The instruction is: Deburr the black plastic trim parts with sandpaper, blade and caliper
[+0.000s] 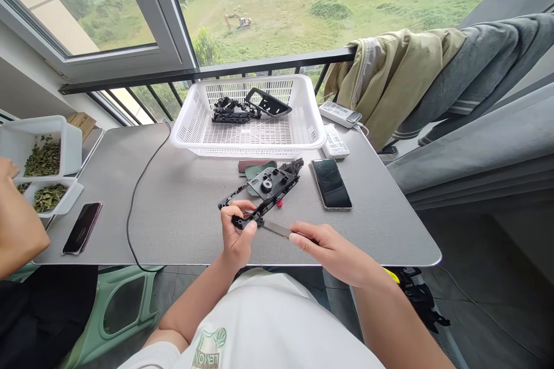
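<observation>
My left hand (236, 236) is closed on the near end of a long black plastic frame part (264, 187), holding it tilted just above the grey table (173, 213). My right hand (333, 251) grips a small knife (277, 229), its metal blade pointing left and touching the part's edge beside my left thumb. Something small and red shows under the part.
A white basket (311, 127) at the back holds more black plastic parts (249, 108). A phone (331, 183) and two remotes (335, 141) lie right of it, another phone (82, 226) and a black cable (134, 196) to the left. White tubs of green leaves (43, 158) stand beside another person's arm (17, 225). Jackets (402, 75) hang on the railing.
</observation>
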Demonstrator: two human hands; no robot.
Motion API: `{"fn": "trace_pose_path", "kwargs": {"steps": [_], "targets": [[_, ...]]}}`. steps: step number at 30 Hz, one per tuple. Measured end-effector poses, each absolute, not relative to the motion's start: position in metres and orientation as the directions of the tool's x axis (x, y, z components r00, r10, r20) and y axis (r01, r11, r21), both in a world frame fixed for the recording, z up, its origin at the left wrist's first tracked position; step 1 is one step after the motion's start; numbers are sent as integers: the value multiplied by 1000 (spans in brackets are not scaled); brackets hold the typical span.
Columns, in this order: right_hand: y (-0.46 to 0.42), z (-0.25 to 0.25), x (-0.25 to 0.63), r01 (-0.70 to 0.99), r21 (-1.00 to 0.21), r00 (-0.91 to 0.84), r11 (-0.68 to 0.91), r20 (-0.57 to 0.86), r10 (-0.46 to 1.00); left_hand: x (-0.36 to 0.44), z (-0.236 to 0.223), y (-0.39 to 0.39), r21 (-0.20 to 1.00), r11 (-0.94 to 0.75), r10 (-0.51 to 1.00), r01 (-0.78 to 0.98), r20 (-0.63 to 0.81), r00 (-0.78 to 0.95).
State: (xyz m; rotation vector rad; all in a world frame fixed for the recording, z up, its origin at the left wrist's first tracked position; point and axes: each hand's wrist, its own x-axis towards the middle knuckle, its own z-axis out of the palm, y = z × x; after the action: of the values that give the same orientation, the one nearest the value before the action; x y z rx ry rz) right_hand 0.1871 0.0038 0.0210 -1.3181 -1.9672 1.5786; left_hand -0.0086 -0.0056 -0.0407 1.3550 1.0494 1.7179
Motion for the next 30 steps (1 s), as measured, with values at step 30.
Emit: {"fn": "trace_pose_path", "kwargs": {"steps": [30], "targets": [[2,-22,142,-195,-963,-188,-187,-150,971,-2,-16,7,650,238,907,-721,-415,-74]]}}
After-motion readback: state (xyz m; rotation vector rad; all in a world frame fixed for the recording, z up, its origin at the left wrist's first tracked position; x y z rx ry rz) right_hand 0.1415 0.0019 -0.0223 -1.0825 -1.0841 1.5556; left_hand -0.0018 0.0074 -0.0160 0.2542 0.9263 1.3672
